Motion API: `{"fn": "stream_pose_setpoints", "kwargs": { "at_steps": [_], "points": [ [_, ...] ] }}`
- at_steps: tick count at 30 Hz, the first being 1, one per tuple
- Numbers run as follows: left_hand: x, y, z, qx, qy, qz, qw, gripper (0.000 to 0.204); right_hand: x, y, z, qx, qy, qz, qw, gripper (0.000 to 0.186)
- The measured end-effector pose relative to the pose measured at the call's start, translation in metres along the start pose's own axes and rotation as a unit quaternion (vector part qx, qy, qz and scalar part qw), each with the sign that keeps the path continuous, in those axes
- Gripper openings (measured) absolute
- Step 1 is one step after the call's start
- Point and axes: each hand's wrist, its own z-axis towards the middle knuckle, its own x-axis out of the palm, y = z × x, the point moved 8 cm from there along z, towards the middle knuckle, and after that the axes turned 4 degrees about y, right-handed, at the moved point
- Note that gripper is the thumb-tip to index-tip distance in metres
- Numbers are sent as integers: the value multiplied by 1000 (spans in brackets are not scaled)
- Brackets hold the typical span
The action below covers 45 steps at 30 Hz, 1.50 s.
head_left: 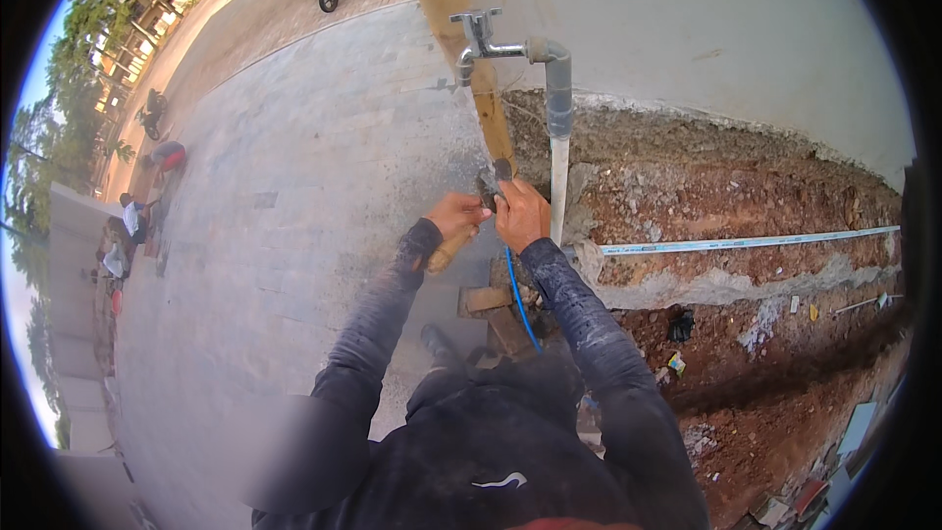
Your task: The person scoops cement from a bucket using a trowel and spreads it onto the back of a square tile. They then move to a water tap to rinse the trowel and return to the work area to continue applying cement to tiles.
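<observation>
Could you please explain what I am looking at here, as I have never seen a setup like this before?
There is no machine: these are a person's own bare left hand and bare right hand, reaching up from dark long sleeves. The single picture comes from a wide fisheye camera on the person's head, looking down, so straight edges bend toward the rim.

The left hand appears closed on a tan, wooden-looking handle. The right hand meets it at a small dark piece; I cannot tell whether the two are one tool.

Above stands a shiny metal tap on a grey elbow pipe. Below lie rough tan bricks beside a thin blue hose. Grey paving spreads leftward; reddish dug soil lies right.
</observation>
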Motion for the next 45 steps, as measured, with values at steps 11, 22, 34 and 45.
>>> {"fn": "stream_pose_setpoints", "kwargs": {
  "at_steps": [11, 22, 34, 45],
  "points": [
    [-2, -16, 11, 4, 38, 51, 998, 26, -12, 13, 17, -7, -29, -17, 999, 7],
    [-7, -50, -4, 28, 20, -1, 999, 21, -35, 42, 26, -76, -10, -33, 997, 8],
    [-25, -71, -8, 38, 4, 52, 998, 26, -43, 70, 35, -123, -37, -27, 991, 16],
    [-12, -62, -22, 51, 28, 6, 998, 25, -42, 54, 39, -70, -34, -18, 997, 20]
  ]
}}
